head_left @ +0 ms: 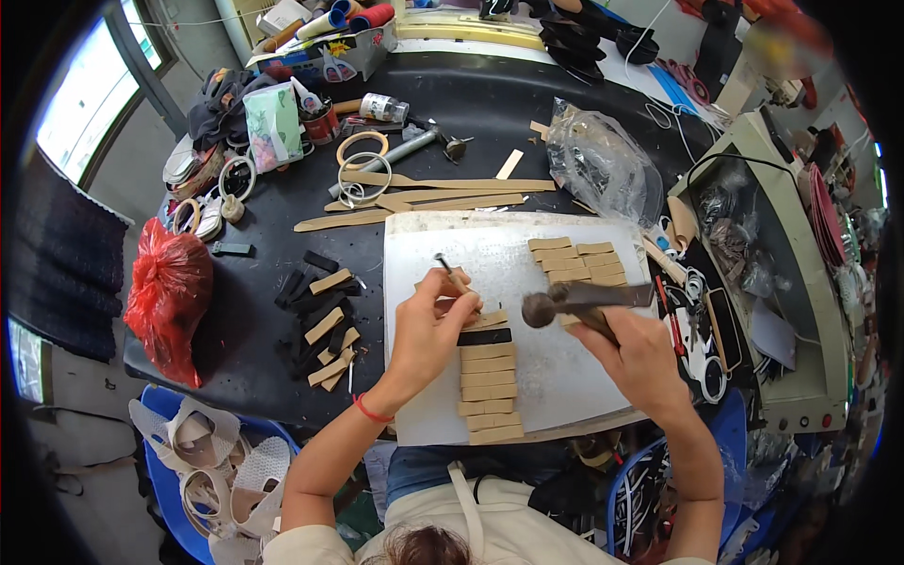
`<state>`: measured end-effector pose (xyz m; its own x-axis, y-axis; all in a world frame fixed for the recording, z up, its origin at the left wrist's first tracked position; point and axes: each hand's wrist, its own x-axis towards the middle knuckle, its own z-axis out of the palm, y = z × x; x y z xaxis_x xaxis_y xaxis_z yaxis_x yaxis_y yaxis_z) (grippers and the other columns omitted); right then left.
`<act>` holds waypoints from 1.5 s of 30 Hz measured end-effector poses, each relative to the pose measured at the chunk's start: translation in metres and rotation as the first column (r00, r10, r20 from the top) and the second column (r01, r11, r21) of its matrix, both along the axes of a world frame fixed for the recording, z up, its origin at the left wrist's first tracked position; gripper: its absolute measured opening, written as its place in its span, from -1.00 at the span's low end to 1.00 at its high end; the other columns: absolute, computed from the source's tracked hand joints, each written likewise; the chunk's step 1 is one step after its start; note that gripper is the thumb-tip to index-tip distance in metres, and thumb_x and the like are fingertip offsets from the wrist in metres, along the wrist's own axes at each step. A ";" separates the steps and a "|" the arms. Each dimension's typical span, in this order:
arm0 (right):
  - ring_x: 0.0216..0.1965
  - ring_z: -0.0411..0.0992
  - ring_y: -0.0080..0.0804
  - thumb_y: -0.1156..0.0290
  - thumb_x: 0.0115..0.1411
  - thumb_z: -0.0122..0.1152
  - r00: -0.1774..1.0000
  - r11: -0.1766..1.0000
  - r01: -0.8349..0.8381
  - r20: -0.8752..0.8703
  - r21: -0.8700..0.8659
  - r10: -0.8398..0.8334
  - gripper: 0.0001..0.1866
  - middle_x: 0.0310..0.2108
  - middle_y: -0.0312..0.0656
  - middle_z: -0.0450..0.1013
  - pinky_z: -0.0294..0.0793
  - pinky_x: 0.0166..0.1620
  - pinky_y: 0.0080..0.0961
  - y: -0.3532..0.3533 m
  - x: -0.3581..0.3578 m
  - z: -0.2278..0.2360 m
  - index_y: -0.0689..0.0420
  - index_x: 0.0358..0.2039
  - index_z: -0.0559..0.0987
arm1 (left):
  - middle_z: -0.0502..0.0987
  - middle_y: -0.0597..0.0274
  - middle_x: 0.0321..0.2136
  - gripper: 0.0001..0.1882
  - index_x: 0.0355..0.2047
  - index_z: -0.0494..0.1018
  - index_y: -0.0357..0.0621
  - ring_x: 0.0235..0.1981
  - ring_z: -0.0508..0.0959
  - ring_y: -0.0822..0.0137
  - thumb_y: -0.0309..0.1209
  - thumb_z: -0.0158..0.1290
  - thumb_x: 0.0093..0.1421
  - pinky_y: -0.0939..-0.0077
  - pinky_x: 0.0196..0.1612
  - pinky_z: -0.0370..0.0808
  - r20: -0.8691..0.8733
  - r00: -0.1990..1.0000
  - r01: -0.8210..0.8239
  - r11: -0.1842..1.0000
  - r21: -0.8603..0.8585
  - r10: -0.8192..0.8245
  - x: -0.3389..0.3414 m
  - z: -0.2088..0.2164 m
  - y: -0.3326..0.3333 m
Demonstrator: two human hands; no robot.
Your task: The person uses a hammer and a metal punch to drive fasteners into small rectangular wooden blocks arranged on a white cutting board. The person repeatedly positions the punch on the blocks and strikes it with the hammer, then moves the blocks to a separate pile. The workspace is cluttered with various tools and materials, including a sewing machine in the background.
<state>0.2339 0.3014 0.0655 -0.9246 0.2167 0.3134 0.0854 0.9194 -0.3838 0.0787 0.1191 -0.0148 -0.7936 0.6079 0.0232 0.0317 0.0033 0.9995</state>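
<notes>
Column of short tan strips (488,379) lay on the white board (574,386), left of its middle, running from the near edge up to the left hand; one black strip (485,336) lay across it near the far end. Left hand (435,315): fingers pinched a slim rod (458,275), dark end upward, over the far end of the column; lower tip not clearly visible. Right hand (640,353): closed around the handle of a hammer (576,298), head raised to the right of the rod and apart from it. More tan strips (576,261) sat in rows on the far right. Left of the board, on the black worktop (254,330): mixed pile of black and tan pieces (320,315), then a red bag (169,297). Long tan bands (461,185) lay beyond the board's far edge.
</notes>
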 end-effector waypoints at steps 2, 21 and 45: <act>-0.60 0.45 -0.13 0.25 0.12 0.33 0.999 0.999 0.028 0.044 -0.047 -0.026 -0.74 -0.61 -0.08 0.46 0.38 -0.52 -0.33 0.001 0.012 -0.010 0.18 -0.44 0.52 | 0.50 0.13 -0.22 -0.77 -0.06 0.35 -0.32 -0.20 0.61 0.31 -0.54 0.00 0.28 0.52 -0.16 0.61 0.076 0.997 0.003 0.996 0.094 -0.011 0.005 0.005 -0.009; -0.60 0.43 -0.24 0.35 0.06 0.37 0.995 0.993 -0.001 0.096 -0.121 0.012 -0.79 -0.58 -0.12 0.49 0.38 -0.49 -0.42 -0.004 0.004 -0.003 0.21 -0.37 0.59 | 0.61 0.10 -0.32 -0.86 -0.17 0.39 -0.33 -0.23 0.63 0.33 -0.60 -0.02 0.25 0.52 -0.13 0.54 -0.237 0.940 0.197 0.958 -0.210 -0.245 0.013 0.010 -0.011; -0.59 0.47 -0.17 0.32 0.09 0.36 0.997 0.988 -0.043 0.063 -0.151 0.053 -0.72 -0.56 -0.08 0.50 0.41 -0.51 -0.37 -0.011 0.000 0.009 0.24 -0.35 0.50 | 0.59 0.14 -0.30 -0.78 -0.06 0.39 -0.29 -0.16 0.61 0.35 -0.55 -0.01 0.28 0.54 -0.10 0.52 -0.107 0.961 0.247 0.965 -0.093 -0.256 0.003 0.005 -0.017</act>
<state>0.2341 0.2904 0.0744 -0.9527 0.2111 0.2187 0.0722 0.8560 -0.5119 0.0816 0.1016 -0.0096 -0.6097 0.7910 0.0511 0.1579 0.0580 0.9857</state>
